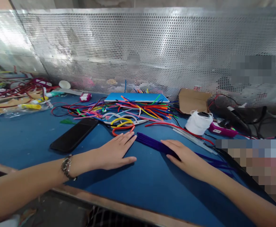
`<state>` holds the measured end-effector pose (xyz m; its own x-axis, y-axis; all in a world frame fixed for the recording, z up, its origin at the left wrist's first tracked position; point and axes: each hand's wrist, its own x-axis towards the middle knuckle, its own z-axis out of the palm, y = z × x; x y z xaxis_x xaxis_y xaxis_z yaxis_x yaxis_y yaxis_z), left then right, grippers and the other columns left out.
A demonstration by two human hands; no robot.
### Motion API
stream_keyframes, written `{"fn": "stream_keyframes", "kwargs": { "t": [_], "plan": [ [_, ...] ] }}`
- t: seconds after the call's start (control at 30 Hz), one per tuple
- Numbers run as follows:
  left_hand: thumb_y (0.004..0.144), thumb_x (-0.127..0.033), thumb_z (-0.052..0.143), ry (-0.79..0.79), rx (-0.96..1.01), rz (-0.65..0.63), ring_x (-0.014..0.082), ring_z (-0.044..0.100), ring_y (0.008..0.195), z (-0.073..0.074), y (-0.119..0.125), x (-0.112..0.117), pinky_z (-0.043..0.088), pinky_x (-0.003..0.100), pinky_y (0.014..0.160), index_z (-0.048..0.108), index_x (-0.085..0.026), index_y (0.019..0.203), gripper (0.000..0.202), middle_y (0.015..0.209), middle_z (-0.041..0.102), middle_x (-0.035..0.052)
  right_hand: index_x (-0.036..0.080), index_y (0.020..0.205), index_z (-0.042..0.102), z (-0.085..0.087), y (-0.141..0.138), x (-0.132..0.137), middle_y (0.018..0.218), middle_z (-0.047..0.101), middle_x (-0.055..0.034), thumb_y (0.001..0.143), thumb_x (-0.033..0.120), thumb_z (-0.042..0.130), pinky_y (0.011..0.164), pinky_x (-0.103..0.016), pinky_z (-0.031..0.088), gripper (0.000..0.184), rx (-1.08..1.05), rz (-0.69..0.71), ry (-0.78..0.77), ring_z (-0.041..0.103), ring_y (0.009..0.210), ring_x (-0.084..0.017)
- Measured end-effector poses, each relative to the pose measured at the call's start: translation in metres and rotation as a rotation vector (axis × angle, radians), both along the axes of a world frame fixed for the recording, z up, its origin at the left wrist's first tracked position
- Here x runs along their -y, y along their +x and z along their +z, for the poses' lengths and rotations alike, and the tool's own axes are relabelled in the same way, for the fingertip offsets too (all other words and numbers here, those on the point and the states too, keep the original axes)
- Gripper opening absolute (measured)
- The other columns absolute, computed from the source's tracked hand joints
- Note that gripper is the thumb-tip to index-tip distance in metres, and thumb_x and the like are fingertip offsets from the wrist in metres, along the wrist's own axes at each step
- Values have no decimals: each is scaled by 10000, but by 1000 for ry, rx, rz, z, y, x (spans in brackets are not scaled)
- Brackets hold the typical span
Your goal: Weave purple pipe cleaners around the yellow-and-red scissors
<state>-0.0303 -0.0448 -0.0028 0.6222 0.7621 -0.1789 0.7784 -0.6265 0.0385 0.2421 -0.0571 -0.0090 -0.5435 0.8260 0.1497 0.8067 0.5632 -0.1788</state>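
Stretching both forearms (34, 179) over the blue table (152, 186); grasping the purple strands (149, 141) in the right hand (187, 157); holding the left hand (114, 151) flat, fingers spread and empty, just beside their tips; seemingly gathered, though fanned loosely at right, with scissors (141, 121) unused nearby.

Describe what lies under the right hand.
A bundle of dark blue strands runs under the right hand, showing on either side of it. The stretch beneath the palm is covered and cannot be seen.
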Motion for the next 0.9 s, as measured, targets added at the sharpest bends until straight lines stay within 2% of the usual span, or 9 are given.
{"fn": "stream_keyframes", "kwargs": {
  "t": [0.2, 0.47, 0.63, 0.77, 0.9],
  "plan": [
    [881, -563, 311, 80, -15, 51, 316, 141, 1351, 0, 11, 4, 160, 460, 1089, 191, -85, 1418, 729, 1461, 169, 180, 137, 1295, 440, -1, -7, -7, 1289, 508, -131, 859, 234, 374, 1008, -442, 376, 452, 1, 10, -37, 462, 1196, -222],
    [887, -552, 293, 47, 33, 11, 288, 145, 1356, -3, 12, 2, 126, 467, 1095, 175, -110, 1422, 704, 1468, 185, 155, 189, 1261, 470, -2, -9, -8, 1251, 531, -108, 839, 201, 394, 998, -441, 385, 429, -56, 28, -19, 482, 1168, -212],
    [894, -506, 329, 27, 51, 31, 279, 144, 1358, 1, 12, -2, 149, 460, 1092, 163, -108, 1423, 682, 1478, 149, 154, 145, 1247, 483, -2, -11, -10, 1244, 540, -129, 844, 182, 381, 992, -446, 389, 418, -53, 41, -20, 481, 1171, -220],
    [891, -467, 381, -12, 59, -69, 264, 70, 1369, 6, 13, -1, 130, 447, 1103, 157, -92, 1421, 687, 1488, 92, 135, 111, 1213, 513, -2, -14, -14, 1203, 572, -143, 844, 135, 369, 974, -441, 408, 396, -69, 95, -23, 512, 1134, -214],
    [892, -456, 395, -39, 82, -152, 250, 37, 1370, 12, 13, 9, 114, 437, 1111, 148, -95, 1423, 688, 1485, 64, 122, 120, 1178, 545, -4, -16, -16, 1178, 595, -137, 846, 116, 375, 956, -426, 428, 373, -122, 113, -6, 539, 1101, -202]
  ]
}}
